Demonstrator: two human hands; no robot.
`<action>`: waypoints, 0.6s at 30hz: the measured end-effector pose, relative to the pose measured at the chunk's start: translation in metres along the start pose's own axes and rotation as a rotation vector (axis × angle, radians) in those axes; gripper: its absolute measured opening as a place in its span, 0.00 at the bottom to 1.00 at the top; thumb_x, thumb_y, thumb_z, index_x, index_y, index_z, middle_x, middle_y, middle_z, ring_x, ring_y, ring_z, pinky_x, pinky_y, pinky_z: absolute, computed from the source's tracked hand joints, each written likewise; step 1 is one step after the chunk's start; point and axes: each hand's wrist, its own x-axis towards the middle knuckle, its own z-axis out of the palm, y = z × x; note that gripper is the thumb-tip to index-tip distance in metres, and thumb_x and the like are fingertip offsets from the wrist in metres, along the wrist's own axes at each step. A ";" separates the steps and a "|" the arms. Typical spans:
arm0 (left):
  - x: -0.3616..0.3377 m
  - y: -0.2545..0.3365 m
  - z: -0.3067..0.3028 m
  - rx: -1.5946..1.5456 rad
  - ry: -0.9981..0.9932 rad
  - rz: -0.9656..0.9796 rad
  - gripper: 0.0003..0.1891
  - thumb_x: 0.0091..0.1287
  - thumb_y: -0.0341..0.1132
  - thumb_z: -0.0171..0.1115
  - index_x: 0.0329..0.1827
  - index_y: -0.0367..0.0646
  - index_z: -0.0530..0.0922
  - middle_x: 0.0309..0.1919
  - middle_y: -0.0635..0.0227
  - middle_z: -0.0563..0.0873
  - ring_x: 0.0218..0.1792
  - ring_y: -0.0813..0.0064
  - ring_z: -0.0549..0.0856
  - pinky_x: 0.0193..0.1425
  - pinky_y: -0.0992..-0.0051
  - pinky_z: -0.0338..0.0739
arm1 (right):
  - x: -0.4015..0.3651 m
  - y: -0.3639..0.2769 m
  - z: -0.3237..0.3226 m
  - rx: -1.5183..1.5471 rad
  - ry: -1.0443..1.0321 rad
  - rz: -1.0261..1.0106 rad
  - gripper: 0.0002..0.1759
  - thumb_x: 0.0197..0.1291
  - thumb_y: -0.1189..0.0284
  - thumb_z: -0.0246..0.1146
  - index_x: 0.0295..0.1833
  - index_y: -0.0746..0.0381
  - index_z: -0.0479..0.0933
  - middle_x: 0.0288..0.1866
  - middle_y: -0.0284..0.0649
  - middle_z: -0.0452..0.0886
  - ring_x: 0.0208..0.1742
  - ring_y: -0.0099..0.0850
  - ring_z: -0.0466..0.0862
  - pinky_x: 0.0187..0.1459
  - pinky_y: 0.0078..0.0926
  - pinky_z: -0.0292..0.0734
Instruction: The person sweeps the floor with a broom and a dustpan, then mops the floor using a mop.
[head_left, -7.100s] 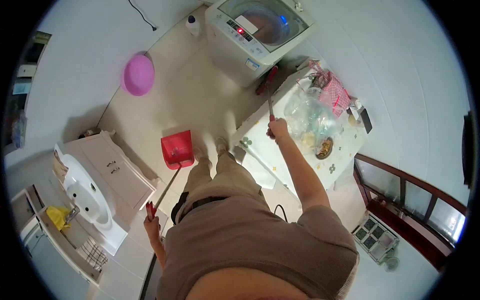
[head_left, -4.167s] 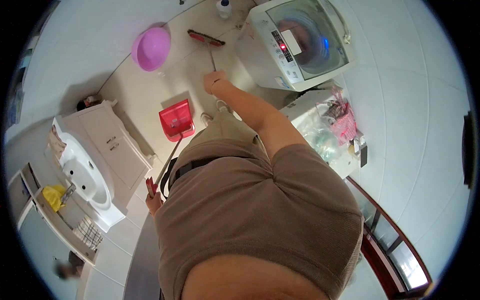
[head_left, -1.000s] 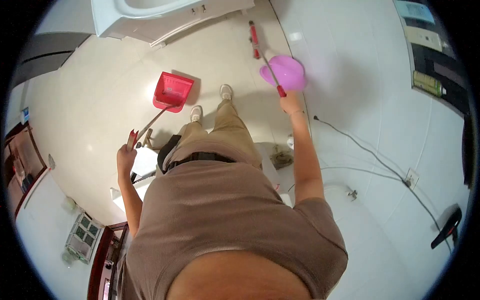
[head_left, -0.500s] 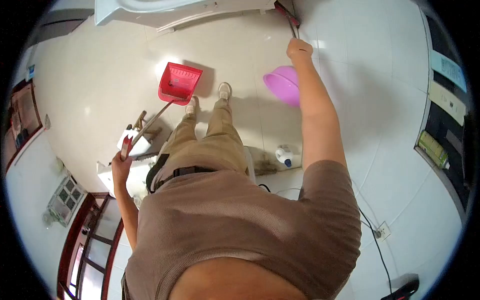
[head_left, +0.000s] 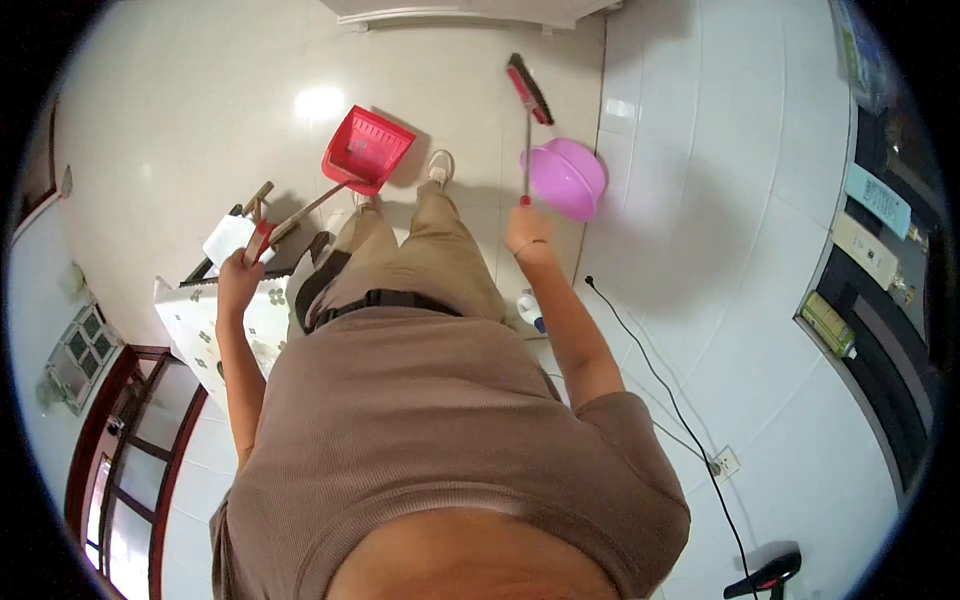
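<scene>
My left hand [head_left: 240,283] is closed around the handle of a long-handled red dustpan [head_left: 368,142], whose scoop is in front of my feet with its opening facing up. A few small bits seem to lie inside it, too small to name. My right hand [head_left: 526,228] grips the handle of a broom [head_left: 528,92]. The broom's red head with dark bristles is over the floor, beyond a pink plastic basin [head_left: 567,178]. That basin stands beside the broom handle, close to the tiled wall.
A white cabinet [head_left: 450,14] stands at the far side. Left of me are a cloth-covered table [head_left: 190,318] and a wooden stool [head_left: 258,202]. A white bottle [head_left: 530,310] is by my right side. A black cord [head_left: 650,368] hangs along the right wall near a socket [head_left: 724,462].
My right hand has drawn back toward me and left, bringing the broom head out from beside the cabinet to open floor. The dustpan stays in my left hand, slightly shifted.
</scene>
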 end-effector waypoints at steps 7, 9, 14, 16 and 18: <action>0.027 -0.045 0.004 -0.037 -0.058 -0.001 0.14 0.51 0.33 0.58 0.39 0.33 0.78 0.25 0.51 0.81 0.28 0.60 0.82 0.36 0.67 0.74 | -0.051 -0.012 -0.040 0.204 0.002 0.107 0.14 0.53 0.71 0.53 0.44 0.64 0.76 0.39 0.52 0.81 0.43 0.49 0.81 0.44 0.44 0.75; 0.029 -0.053 -0.003 -0.047 -0.083 0.009 0.15 0.52 0.33 0.59 0.40 0.34 0.78 0.27 0.50 0.82 0.29 0.59 0.82 0.37 0.67 0.74 | -0.048 -0.010 -0.049 0.196 0.013 0.133 0.14 0.53 0.72 0.54 0.46 0.63 0.75 0.39 0.52 0.81 0.43 0.50 0.81 0.45 0.44 0.74; 0.024 -0.087 -0.009 -0.080 -0.004 0.025 0.14 0.52 0.33 0.58 0.39 0.35 0.78 0.25 0.52 0.81 0.28 0.57 0.81 0.36 0.67 0.74 | -0.009 -0.049 -0.067 0.170 0.174 0.169 0.14 0.54 0.70 0.52 0.44 0.64 0.76 0.45 0.54 0.79 0.46 0.50 0.80 0.47 0.43 0.74; 0.019 -0.097 -0.009 -0.147 -0.031 -0.064 0.13 0.52 0.33 0.58 0.38 0.35 0.78 0.25 0.51 0.81 0.28 0.57 0.81 0.36 0.66 0.73 | 0.029 -0.072 -0.068 0.149 0.171 0.191 0.14 0.54 0.71 0.53 0.43 0.64 0.77 0.44 0.53 0.80 0.46 0.48 0.80 0.47 0.41 0.75; 0.010 -0.105 -0.014 -0.130 -0.024 -0.081 0.12 0.52 0.33 0.58 0.37 0.36 0.77 0.26 0.50 0.80 0.28 0.56 0.81 0.36 0.65 0.73 | 0.066 -0.101 -0.071 0.097 0.153 0.201 0.13 0.54 0.71 0.54 0.42 0.64 0.78 0.44 0.51 0.81 0.47 0.44 0.81 0.47 0.37 0.76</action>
